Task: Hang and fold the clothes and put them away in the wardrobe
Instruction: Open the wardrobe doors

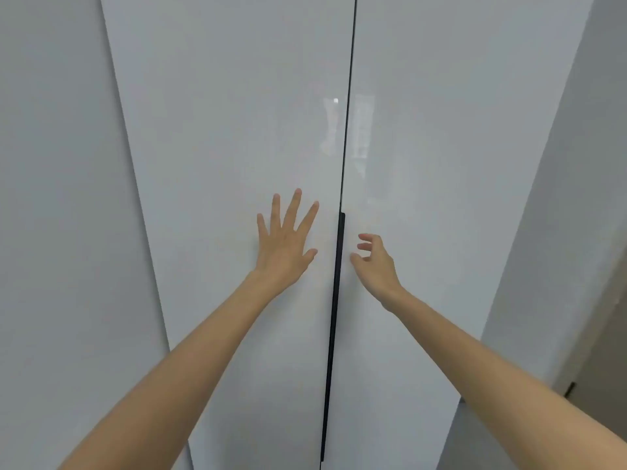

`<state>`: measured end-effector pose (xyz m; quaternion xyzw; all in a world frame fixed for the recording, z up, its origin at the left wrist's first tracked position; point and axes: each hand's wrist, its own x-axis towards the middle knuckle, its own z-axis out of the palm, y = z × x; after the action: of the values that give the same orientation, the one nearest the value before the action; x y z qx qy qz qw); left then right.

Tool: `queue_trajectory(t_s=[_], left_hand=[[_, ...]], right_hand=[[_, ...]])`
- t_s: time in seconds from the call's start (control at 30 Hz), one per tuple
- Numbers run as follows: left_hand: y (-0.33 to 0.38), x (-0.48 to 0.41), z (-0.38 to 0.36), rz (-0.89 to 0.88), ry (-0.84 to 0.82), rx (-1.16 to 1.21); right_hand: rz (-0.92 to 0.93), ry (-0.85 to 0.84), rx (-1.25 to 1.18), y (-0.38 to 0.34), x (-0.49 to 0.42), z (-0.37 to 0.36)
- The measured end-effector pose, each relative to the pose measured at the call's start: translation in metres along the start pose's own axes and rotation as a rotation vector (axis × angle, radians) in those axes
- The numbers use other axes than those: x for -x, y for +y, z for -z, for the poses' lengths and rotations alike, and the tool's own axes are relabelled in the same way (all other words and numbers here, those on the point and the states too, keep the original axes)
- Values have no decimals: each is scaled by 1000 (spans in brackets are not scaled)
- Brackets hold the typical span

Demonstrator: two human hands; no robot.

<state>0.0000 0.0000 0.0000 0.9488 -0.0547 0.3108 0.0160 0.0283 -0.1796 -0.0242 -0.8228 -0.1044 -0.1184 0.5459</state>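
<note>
The wardrobe stands shut, its glossy white left door [237, 130] and right door [441, 147] meeting at a thin dark seam. A long dark handle strip [339, 266] runs vertically down the lower half of that seam. None of the clothes are in view, so the step in hand looks like getting the wardrobe open. The left hand [286, 240] lies just left of the handle strip with its fingers [294, 208] straight and spread wide. The palm faces the left door and seems to rest flat on it, though contact cannot be confirmed. The right hand [375, 262] hovers just right of the handle strip, about level with its upper part. Its fingers [365, 246] are half curled with a gap to the thumb. They hold nothing, and the tips point left toward the strip without touching it. The strip's long axis is upright, so fingers would likely hook in sideways behind its edge. The right hand is the nearer and better shaped for that. It needs only a short reach leftward, then a pull toward the person. Which door the strip belongs to cannot be told from here.
</note>
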Motion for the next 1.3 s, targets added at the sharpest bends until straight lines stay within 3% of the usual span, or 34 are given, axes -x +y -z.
queue_trajectory(t_s=[0.13,0.57,0.67,0.93,1.03,1.3], left_hand=[[-10,-15,-28,-4,-18,-155],[-23,-22,-42,-11,-50,-93],[-20,-18,-35,-10,-94,117],[49,-3,14,-37,-15,972],[82,3,33,-110,-30,1072],[151,33,60,-78,33,1233]], right_hand=[[-21,-32,37,10,-23,-20],[69,77,217,23,-52,-33],[105,87,236,25,-37,-27],[333,49,397,34,31,16],[363,33,394,37,56,39],[401,44,382,45,110,98]])
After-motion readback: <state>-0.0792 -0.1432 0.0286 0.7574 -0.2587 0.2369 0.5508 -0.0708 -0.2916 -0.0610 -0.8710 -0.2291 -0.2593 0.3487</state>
